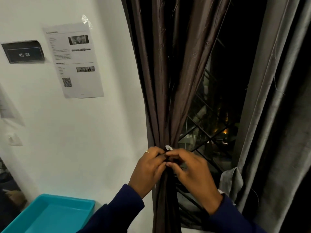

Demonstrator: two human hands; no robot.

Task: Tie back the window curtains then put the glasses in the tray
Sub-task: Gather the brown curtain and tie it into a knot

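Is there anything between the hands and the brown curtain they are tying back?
Nothing visible. The left hand and right hand are already on the gathered brown curtain, fingers pinched together at the tie point.

Dark brown curtain (168, 81) gathered into tight bunch beside wall; empty turquoise tray (55, 214) lower left.

tray (50, 214) left of curtain (165, 81) | window (210, 132) behind | hands at curtain
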